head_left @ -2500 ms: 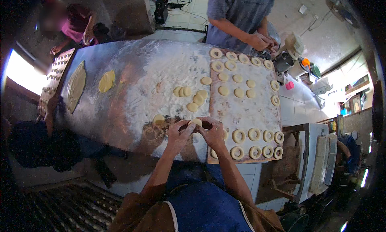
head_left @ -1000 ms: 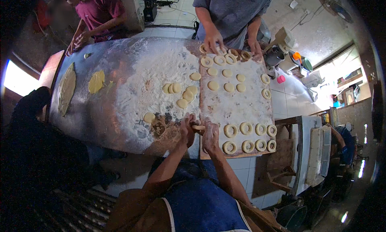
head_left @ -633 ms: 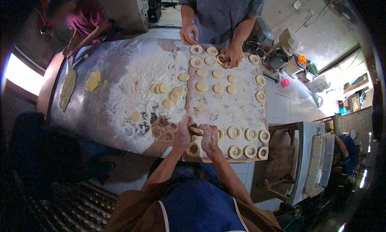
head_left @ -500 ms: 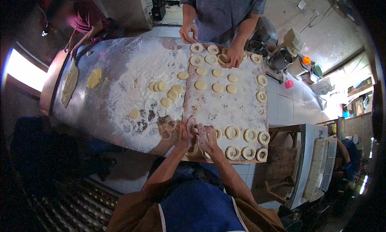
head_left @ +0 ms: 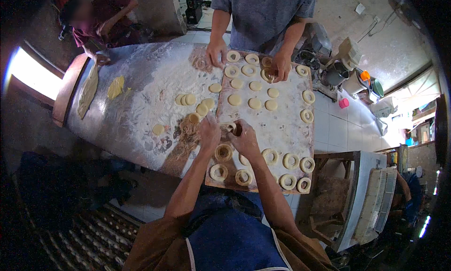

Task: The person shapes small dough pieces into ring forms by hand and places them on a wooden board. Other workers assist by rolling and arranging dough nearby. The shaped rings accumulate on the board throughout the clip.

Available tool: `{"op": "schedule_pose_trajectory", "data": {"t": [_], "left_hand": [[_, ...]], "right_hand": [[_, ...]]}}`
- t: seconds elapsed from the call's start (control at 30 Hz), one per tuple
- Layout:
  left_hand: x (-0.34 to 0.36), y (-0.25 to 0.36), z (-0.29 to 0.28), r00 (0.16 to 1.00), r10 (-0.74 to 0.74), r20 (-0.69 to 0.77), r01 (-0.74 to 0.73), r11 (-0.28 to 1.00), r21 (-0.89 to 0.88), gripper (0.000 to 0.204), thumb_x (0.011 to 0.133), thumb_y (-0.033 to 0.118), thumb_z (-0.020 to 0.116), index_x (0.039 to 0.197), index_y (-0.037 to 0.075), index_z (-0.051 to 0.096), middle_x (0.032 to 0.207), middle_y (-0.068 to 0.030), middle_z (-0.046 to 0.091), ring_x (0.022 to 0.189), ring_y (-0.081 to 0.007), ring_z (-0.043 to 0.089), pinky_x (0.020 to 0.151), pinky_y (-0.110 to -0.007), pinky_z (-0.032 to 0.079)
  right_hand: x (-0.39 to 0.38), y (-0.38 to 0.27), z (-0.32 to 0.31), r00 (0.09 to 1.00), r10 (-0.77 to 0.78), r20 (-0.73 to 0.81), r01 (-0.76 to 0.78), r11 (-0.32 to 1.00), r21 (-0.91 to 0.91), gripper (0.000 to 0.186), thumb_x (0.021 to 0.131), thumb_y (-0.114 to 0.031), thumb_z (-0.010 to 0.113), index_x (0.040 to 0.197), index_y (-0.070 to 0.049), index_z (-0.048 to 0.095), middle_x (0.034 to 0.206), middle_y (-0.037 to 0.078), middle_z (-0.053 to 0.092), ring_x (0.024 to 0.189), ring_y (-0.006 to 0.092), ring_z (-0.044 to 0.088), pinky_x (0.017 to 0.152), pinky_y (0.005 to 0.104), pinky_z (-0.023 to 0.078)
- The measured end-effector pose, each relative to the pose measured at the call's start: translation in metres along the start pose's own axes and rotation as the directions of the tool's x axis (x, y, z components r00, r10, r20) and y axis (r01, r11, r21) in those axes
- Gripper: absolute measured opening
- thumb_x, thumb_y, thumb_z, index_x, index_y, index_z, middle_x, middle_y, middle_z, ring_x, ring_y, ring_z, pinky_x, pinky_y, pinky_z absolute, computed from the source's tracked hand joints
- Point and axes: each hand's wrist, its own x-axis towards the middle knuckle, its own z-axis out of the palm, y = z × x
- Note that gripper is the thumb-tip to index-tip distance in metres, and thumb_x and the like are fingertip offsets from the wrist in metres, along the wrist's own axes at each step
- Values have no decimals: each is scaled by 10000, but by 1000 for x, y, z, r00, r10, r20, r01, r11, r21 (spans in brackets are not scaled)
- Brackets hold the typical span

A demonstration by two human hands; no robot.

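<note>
My right hand [head_left: 243, 138] is closed on a pale dough ring [head_left: 228, 126] above the near left part of a floured board [head_left: 282, 130]. My left hand [head_left: 209, 131] is close against the ring's left side; its fingers are blurred, so its grip is unclear. Below my hands, dough rings such as this one [head_left: 223, 152] sit in rows along the board's near edge. Flat dough discs [head_left: 234, 100] rest on the board's far left half. More discs [head_left: 188, 99] lie on the floured table just left of the board, some overlapping.
Across the board, a co-worker's hands [head_left: 281, 66] are among the far dough rings. Another person [head_left: 105, 22] at the table's far left handles a long dough sheet [head_left: 88, 90]. A yellow lump [head_left: 115, 87] lies on the metal table [head_left: 108, 125]. Pots and a wooden stand [head_left: 333, 177] are at right.
Both my hands have moved away from the near edge, and the dough ring now shows between them. The co-worker's hands have shifted slightly, and the person at far left has changed arm position.
</note>
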Motion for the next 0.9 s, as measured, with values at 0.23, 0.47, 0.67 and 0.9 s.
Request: {"op": "schedule_pose_trajectory", "data": {"t": [0.23,0.47,0.67,0.9], "left_hand": [[11,-1,-13,942,117,315,-249,872,420,406,832,304,657,1109,13,609,1092,-225,617,1160,-382,510,1002,-497,388],[9,-43,-29,893,404,197,-449,788,420,411,813,274,697,1128,26,605,1042,-163,648,1046,-369,566,931,-476,425],[34,-109,-167,990,97,-100,19,618,786,361,781,138,698,1123,63,609,1019,-212,620,997,-393,580,888,-499,429],[56,-59,-221,949,-175,262,36,886,463,369,780,156,729,1098,5,617,966,-157,675,941,-285,643,835,-397,501]], "right_hand": [[-16,39,4,998,16,-64,-37,940,-339,615,722,-129,740,1250,1,454,1146,237,581,1093,395,559,881,472,472],[5,15,37,995,81,-64,-101,878,-468,542,785,-234,713,1217,2,486,1125,209,581,1049,372,564,864,459,465],[-8,2,69,941,-77,-328,-69,908,-412,443,828,-227,683,1182,-13,523,1044,205,608,950,371,595,829,445,476],[-2,-60,160,984,-165,-61,156,980,-127,386,821,-79,683,1173,6,552,860,160,629,820,294,628,734,401,502]]}}
